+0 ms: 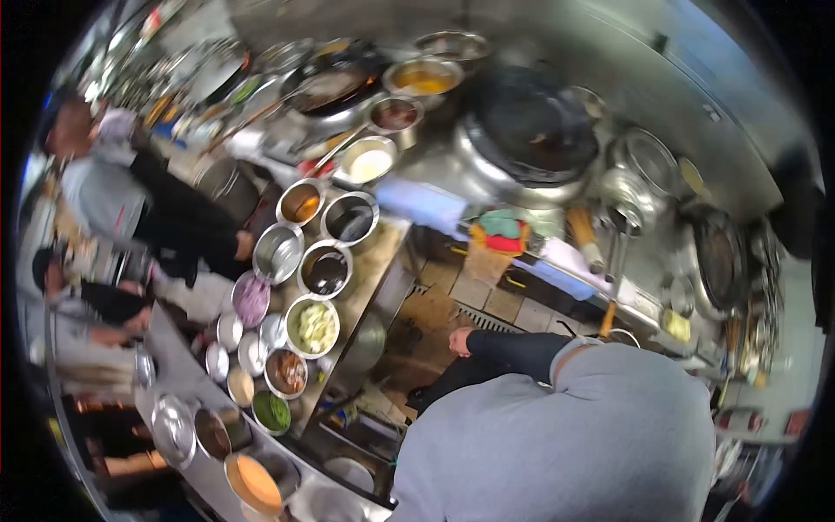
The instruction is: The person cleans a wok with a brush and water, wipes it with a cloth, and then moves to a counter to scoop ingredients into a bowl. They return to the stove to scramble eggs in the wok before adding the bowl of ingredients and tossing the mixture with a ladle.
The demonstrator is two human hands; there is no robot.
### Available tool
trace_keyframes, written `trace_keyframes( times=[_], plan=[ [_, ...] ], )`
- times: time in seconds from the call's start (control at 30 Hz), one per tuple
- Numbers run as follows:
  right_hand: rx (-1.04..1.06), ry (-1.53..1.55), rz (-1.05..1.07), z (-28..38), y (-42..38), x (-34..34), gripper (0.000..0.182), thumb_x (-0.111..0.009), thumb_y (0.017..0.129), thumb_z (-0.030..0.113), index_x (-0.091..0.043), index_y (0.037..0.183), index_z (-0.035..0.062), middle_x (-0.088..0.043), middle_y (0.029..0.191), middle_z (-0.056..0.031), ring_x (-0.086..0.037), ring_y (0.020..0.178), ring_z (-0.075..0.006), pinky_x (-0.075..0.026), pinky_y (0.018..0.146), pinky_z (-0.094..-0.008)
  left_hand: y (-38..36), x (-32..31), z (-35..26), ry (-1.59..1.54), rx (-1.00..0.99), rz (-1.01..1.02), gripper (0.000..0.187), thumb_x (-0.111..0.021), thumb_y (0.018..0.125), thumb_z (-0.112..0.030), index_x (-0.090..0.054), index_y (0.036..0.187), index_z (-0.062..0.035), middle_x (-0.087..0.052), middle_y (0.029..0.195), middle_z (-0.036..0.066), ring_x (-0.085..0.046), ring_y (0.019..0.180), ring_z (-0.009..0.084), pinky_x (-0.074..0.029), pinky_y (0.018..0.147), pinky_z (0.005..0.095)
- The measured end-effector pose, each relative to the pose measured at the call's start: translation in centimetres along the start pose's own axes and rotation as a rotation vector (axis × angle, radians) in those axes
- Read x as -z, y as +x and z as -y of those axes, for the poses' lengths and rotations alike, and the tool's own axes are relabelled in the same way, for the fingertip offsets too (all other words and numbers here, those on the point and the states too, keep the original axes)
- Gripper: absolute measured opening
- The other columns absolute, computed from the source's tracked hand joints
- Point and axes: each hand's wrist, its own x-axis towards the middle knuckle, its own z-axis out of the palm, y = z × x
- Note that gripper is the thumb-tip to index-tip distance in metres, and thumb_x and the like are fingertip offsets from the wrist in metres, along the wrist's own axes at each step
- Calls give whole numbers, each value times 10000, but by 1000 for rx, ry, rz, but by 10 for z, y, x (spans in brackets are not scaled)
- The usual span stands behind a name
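Observation:
My right hand [459, 342] hangs low over the tiled floor, beside my dark clothing, at the end of a dark sleeve. Its fingers look curled in, and I see nothing in them. It touches neither counter. My left hand is not in view. Nearest on the left stands a steel counter with bowls: chopped pale vegetables [313, 327], a dark liquid [325, 271], brown pieces [287, 372] and chopped greens [271, 411]. To the upper right, folded cloths [500, 233] in green, red and yellow lie on the stove edge.
A large black wok [535, 126] sits on the stove, near a brush [584, 235] and ladles. A drain grate [487, 322] crosses the floor. Co-workers stand beyond the counter, one in a grey top [100, 196]. A tub of orange liquid [259, 484] stands at lower left.

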Motion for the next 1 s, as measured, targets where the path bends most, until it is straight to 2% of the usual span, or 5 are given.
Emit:
trace_keyframes(
  times=[0.1, 0.23, 0.5, 0.87, 1.0],
  plan=[
    [27, 15, -241, -34, -54, 40, 199, -534, 818, 255, -635, 834, 84, -625, 629, -66, -595, 505, -170, -482, 509, -320, -31, -122, 90, -164, 361, 423, 221, -512, 904, -197, -551, 1003, -3, -601, 909, 87, -574, 815, 186, -467, 763, 296],
    [236, -65, -563, -68, -130, 95, 266, -543, 807, 320, -638, 852, 76, -647, 747, -125, -621, 725, -295, -482, 693, -401, -68, -340, 16, -215, 419, 886, 150, -560, 854, -113, -628, 937, -7, -624, 852, 115, -582, 760, 167, -452, 704, 268],
    [-490, -355, -953, -118, -231, 249, 328, -579, 764, 292, -585, 1019, 85, -606, 971, -173, -565, 950, -341, -459, 805, -443, -144, -596, -79, 25, -220, 1304, 764, -647, 730, -377, -298, 1357, -114, -282, 1376, 183, -296, 1256, 350, -296, 946, 581],
    [-765, 77, -886, -131, -215, 248, 677, -640, 737, 215, -308, 1327, 212, -539, 1098, -245, -550, 1024, -379, -453, 865, -450, -126, -709, -81, 52, -654, 1355, 772, -566, 780, -474, -252, 1389, -118, -220, 1427, 129, -171, 1338, 291, -175, 979, 665],
    [-332, 498, -1094, -138, -256, 249, 786, -619, 759, 214, -193, 1409, 93, -430, 1283, -263, -473, 1162, -348, -372, 980, -363, -117, -723, -73, 66, -652, 1480, 776, -512, 809, -508, -211, 1405, -113, -253, 1398, 144, -205, 1314, 290, -229, 956, 641]
  ],
)
